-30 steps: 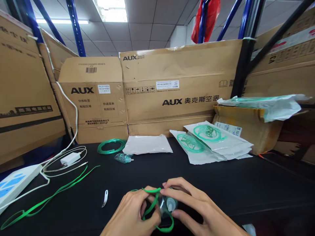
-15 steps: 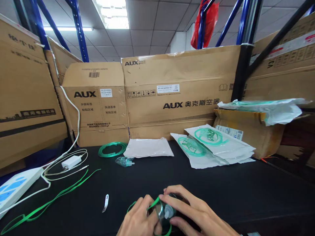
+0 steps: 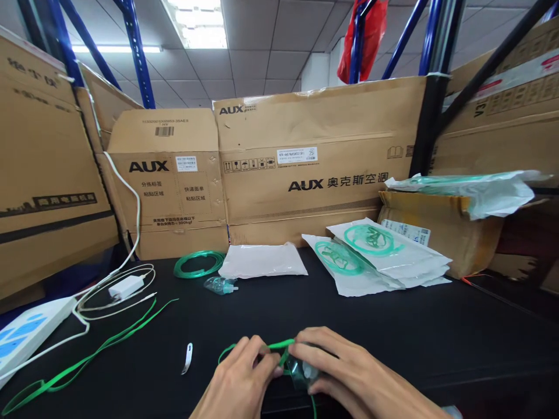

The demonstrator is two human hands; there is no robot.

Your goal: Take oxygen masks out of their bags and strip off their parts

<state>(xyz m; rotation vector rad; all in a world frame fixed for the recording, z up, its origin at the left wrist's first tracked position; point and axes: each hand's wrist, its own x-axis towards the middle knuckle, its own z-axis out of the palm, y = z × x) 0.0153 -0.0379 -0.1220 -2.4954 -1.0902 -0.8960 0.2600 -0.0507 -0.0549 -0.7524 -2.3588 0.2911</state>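
Note:
At the near middle of the black table, my right hand (image 3: 334, 364) is closed round a clear green oxygen mask (image 3: 298, 372), covering much of it. A pale connector shows on the mask under the fingers. My left hand (image 3: 247, 372) pinches a green elastic strap (image 3: 282, 344) at the mask's left side. The strap stretches between both hands, one loop showing behind my left fingers and an end hanging below the mask. A small silver nail clipper-like piece (image 3: 187, 358) lies to the left of my left hand. Exactly where the strap meets the mask is hidden by my fingers.
Long green straps (image 3: 87, 355) lie at left, near a white power strip (image 3: 32, 331) and a cable with a white adapter (image 3: 126, 287). Behind are coiled green tubing (image 3: 198, 265), a clear nebulizer cup (image 3: 219, 285), a white packet (image 3: 262, 261) and packaged mask sets (image 3: 378, 247). Cardboard boxes (image 3: 305, 203) wall the back.
My left hand has shifted slightly left and turned, drawing the strap out between the hands. The mask has tilted, and my right hand covers more of its connector.

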